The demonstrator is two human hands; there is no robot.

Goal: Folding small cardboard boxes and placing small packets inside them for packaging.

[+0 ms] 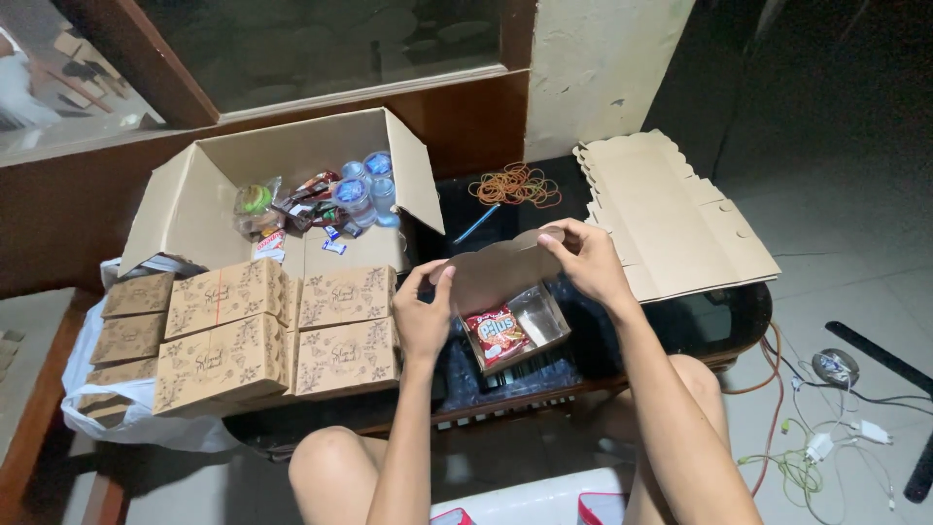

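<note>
**Closing the lid on a snack box**

We pinch the brown lid flap of the small open cardboard box (513,326) with our left hand (424,313) and right hand (586,261), both closed on it, above the red snack packet (496,333). It sits on the dark table (719,321); tucking seems next
</note>
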